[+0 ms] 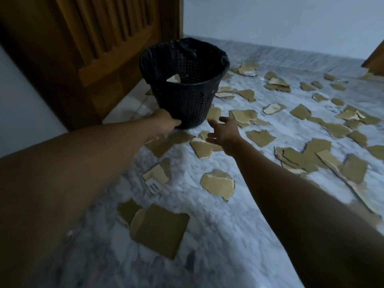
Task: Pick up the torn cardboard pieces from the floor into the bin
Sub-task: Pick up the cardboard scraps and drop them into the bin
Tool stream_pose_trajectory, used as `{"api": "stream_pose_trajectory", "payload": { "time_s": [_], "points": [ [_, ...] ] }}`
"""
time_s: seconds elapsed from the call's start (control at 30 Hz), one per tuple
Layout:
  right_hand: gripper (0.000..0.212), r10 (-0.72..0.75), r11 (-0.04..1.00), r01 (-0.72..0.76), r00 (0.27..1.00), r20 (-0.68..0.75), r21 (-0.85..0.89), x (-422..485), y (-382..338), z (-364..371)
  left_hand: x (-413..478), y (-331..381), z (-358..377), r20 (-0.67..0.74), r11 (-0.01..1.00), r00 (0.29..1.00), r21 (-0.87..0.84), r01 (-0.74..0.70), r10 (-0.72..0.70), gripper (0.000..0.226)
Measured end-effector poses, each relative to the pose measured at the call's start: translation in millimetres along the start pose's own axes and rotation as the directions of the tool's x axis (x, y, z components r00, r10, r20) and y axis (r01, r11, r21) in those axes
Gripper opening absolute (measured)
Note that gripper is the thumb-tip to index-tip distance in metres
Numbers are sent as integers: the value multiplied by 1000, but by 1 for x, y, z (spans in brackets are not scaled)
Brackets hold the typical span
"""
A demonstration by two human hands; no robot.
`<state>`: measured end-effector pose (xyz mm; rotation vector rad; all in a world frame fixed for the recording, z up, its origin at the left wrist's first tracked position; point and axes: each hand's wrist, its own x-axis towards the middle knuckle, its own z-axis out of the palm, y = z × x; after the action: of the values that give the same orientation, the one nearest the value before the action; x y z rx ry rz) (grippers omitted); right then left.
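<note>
A black perforated plastic bin with a dark liner stands tilted on the marble floor, with one cardboard scrap inside. My left hand grips the bin at its base on the near left side. My right hand hovers open, fingers spread, just right of the bin's base and above torn cardboard pieces. Many brown torn pieces lie scattered across the floor, including a rounded one and a large flat one nearer to me.
A wooden slatted door stands behind the bin on the left. A white wall runs along the back. A thick pile of cardboard lies at right. Another wooden edge shows at far right.
</note>
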<state>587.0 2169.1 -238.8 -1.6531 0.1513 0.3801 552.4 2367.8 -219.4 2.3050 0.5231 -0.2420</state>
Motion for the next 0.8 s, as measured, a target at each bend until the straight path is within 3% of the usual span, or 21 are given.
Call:
{"api": "stream_pose_trajectory", "payload": {
  "time_s": [0.13, 0.2, 0.27, 0.37, 0.5, 0.57, 0.63, 0.73, 0.8],
  "points": [
    [68, 30, 976, -41, 998, -52, -215, -29, 57, -35, -30, -5, 62, 282, 901, 948, 357, -246, 146, 25],
    [69, -10, 882, -12, 999, -44, -471, -45, 91, -64, -38, -4, 95, 397, 810, 908, 486, -330, 132, 32],
    [62, -29, 759, -7, 999, -45, -652, -58, 122, -99, -43, -7, 129, 386, 766, 913, 544, -343, 135, 46],
    [53, -52, 629, -81, 988, -146, -773, -71, 156, -160, -53, -11, 181, 329, 789, 936, 538, -297, 128, 55],
    [51, -56, 453, -375, 894, -445, -809, -90, 174, -234, -58, -7, 221, 277, 803, 953, 535, -261, 125, 66],
    [48, 61, 425, -511, 840, -539, -747, -98, 177, -252, -56, -1, 225, 235, 803, 960, 536, -261, 155, 72],
    [50, 107, 423, -547, 822, -560, -723, -100, 182, -256, -54, 6, 227, 225, 818, 966, 525, -233, 130, 85],
    [77, 29, 484, -463, 856, -516, -742, -99, 184, -243, -53, 17, 231, 241, 802, 970, 572, -172, 36, 103],
    [87, 23, 579, -387, 888, -460, -717, -99, 183, -226, -54, 23, 238, 259, 769, 965, 612, -183, 24, 102]
  ]
}}
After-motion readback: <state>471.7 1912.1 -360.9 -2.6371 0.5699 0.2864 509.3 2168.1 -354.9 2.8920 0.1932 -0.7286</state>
